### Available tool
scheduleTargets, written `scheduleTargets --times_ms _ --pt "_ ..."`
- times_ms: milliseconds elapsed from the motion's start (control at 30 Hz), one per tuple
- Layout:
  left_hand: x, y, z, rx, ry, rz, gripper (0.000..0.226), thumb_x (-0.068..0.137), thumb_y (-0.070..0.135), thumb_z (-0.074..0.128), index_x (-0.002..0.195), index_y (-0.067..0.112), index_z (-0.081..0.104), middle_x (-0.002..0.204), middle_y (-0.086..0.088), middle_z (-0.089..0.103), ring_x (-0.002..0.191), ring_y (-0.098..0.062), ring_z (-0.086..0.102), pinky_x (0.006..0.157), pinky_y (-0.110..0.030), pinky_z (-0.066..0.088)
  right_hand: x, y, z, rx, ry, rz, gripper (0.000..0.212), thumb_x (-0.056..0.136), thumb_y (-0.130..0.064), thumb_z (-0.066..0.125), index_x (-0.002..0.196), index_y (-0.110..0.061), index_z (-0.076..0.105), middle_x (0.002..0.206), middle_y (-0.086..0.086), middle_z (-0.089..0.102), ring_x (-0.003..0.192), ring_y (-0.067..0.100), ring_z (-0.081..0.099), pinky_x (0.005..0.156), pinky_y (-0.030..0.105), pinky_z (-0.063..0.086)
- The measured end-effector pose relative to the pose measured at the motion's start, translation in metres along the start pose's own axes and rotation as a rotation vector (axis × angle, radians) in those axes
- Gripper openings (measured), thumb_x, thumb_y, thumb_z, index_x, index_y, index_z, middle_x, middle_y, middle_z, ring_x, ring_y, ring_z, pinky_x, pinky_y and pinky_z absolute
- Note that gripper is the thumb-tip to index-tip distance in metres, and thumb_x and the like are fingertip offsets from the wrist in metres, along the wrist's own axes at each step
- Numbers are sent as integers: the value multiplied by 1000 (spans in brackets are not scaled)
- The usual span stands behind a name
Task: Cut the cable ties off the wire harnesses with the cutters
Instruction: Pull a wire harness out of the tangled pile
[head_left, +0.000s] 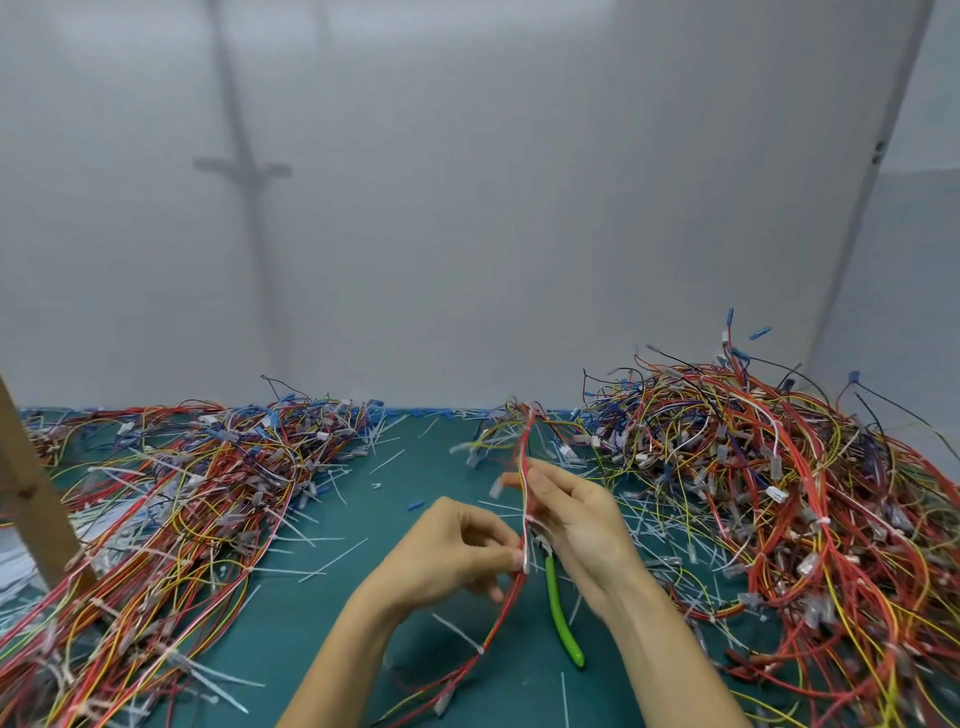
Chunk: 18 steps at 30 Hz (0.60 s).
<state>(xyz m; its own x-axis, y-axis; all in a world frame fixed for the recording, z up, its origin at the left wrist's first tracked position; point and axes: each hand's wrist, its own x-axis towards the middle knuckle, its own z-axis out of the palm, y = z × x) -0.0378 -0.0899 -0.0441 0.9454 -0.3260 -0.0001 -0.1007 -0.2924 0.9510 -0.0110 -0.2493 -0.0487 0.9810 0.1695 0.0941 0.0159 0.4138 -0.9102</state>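
While both hands meet over the middle of the green mat (311, 639), one wire harness (506, 603) of mostly red wires runs between them, rising past the fingers toward the wall (467, 208) and curving down toward the near edge. The left hand (457, 556) pinches it between thumb and curled forefinger at the lower point, with the other fingers folded under. The right hand (576, 525) pinches it higher up, fingertips pressed together on the wires. A white cable tie (480, 649) seems to sit on the harness below the left hand. The cutters (558, 608), with green handles, lie just under the right palm, head hidden close against the harness; I cannot tell whether that hand holds them or they rest on the mat. Cut ties (332, 561) are strewn across the mat. A tangled heap of harnesses (182, 493) spreads on the left and a taller heap (779, 493) on the right. A wooden post (31, 499) leans at the far left.
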Motion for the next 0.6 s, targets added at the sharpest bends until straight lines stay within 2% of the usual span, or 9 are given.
scheduleTargets --times_ms 67,133,200,300,367,500,600 --pt "2 1 1 -56 164 43 6 86 8 70 82 11 72 77 -9 74 52 -14 64 56 -23 51 -2 0 1 -66 -43 -8 16 93 -15 60 101 -10 72 100 11 75 75 11 66 69 23 53" --pt "4 1 0 -158 335 85 7 87 8 69 83 12 73 75 -6 74 51 -13 63 55 -22 52 -4 2 4 -184 -69 20 22 92 -18 61 111 -11 70 103 9 75 86 13 69 73 23 52" --pt "6 1 -3 -291 467 105 4 87 9 70 85 9 73 74 -8 74 53 -11 64 55 -21 54 -6 4 6 -248 -121 85 27 92 -18 63 117 -10 67 104 8 75 88 15 70 73 23 52" --pt "8 0 -6 -499 585 101 5 86 8 69 87 4 72 80 -12 75 56 -10 65 55 -20 55 -12 5 9 -367 -289 182 21 90 -14 67 111 -13 69 103 6 76 85 17 71 71 25 56" --pt "9 -2 -7 -572 605 85 7 87 8 69 92 4 72 86 -12 76 60 -9 67 58 -18 54 -14 7 11 -395 -330 178 14 88 -9 68 101 -12 72 101 9 76 81 18 71 68 27 57" --pt "10 -3 -7 -759 512 127 16 88 7 64 103 8 71 96 -8 76 76 -15 72 64 -20 56 -12 8 15 -250 -253 64 7 87 -6 67 92 -7 72 92 12 75 73 18 72 57 23 55" --pt "8 -3 -9 -613 478 88 20 91 16 63 110 13 70 99 -4 76 77 -17 72 64 -20 56 -7 6 15 -56 -164 -9 14 79 -15 67 88 -10 76 88 11 75 72 16 72 56 20 56"
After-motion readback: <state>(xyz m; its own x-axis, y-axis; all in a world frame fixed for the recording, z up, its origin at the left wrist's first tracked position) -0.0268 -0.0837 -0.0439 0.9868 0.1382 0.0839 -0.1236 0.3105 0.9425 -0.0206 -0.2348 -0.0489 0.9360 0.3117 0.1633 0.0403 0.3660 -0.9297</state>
